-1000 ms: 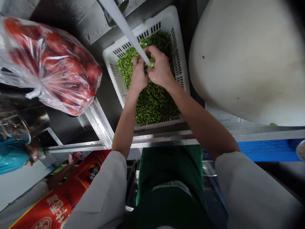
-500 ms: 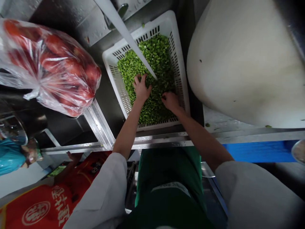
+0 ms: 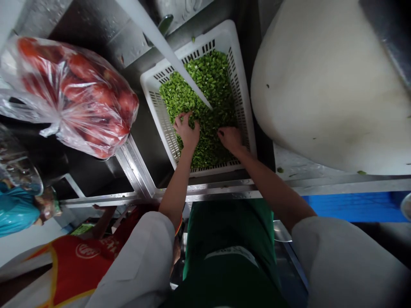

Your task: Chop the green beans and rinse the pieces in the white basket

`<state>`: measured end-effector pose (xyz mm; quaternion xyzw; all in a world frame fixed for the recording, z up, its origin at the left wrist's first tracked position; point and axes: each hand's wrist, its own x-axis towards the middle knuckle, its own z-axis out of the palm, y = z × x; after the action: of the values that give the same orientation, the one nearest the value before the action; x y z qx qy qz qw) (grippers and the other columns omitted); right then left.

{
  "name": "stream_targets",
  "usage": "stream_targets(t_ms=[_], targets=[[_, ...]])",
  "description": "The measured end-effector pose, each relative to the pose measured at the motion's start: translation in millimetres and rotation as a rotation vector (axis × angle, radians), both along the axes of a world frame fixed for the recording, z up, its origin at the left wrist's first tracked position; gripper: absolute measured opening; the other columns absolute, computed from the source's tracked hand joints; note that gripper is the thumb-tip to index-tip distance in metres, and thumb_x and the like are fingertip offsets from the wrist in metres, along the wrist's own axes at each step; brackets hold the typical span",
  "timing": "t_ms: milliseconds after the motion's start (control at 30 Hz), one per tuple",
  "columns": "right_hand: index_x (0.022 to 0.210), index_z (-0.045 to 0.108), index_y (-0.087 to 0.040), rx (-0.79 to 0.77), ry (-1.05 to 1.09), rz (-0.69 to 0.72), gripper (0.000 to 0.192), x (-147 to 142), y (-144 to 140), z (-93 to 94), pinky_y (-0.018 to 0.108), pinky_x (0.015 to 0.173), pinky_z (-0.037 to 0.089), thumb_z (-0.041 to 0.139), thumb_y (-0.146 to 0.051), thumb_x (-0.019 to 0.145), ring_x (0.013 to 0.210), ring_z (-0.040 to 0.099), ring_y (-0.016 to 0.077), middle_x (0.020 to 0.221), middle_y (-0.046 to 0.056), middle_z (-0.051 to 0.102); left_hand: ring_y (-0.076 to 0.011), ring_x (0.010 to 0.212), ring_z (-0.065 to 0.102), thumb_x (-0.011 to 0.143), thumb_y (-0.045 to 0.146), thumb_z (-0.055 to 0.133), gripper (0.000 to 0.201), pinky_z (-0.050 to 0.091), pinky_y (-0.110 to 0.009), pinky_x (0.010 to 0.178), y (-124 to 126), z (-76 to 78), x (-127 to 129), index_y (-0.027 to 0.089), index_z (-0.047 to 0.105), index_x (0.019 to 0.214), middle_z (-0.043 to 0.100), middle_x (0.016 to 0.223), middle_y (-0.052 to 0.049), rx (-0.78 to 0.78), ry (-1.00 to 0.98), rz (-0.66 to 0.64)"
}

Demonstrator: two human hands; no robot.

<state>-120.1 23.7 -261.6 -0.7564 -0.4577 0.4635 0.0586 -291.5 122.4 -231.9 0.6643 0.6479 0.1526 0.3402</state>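
2 hands (image 3: 208, 137) apart, dug into chopped greens (image 3: 205, 90); water stream (image 3: 167, 47) above, tomato bag (image 3: 73, 94) beside

Stainless steel sink (image 3: 96, 171) surround; wet metal wall (image 3: 96, 25) behind; blue floor (image 3: 353, 205) below.

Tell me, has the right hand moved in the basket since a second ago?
Yes. The right hand has dropped from the water stream toward the white basket's near rim, into the chopped greens.
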Motion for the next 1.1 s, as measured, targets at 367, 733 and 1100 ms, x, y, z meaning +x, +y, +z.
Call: stream_targets(t_ms=[367,733,1100], targets=[[0.083,0.078,-0.018,0.209,0.447,-0.203,0.029,-7.1,-12.3,23.3,0.030,0.078,0.050,0.058,-0.034,0.099,0.079,0.067,0.0218,0.078,0.005,0.075,-0.0224,0.088,0.074,0.096,0.038,0.076,0.020,0.062,-0.039,0.089,-50.6,11.6,-2.2,0.023,0.085,0.106,0.078,0.100,-0.008,-0.309,-0.274,-0.292],[0.117,0.079,-0.016,0.002,0.208,-0.043,0.027,1.4,-24.9,15.5,0.041,0.100,0.058,0.059,-0.024,0.101,0.111,0.077,0.0313,0.120,0.018,0.081,-0.0192,0.083,0.074,0.091,0.032,0.077,0.010,0.062,-0.033,0.083,-37.6,22.8,-35.7,0.022,0.078,0.091,0.079,0.088,-0.004,-0.155,-0.120,0.138],[0.162,0.049,-0.011,-0.315,0.211,0.006,0.094,-19.3,-22.2,-22.3,0.056,0.121,0.049,0.071,-0.072,0.095,0.146,0.061,0.0435,0.156,0.030,0.062,-0.0083,0.058,0.060,0.106,0.013,0.046,0.027,0.049,-0.025,0.060,-51.6,42.6,-130.2,0.018,0.066,0.123,0.070,0.082,0.005,-0.198,0.079,0.602]])
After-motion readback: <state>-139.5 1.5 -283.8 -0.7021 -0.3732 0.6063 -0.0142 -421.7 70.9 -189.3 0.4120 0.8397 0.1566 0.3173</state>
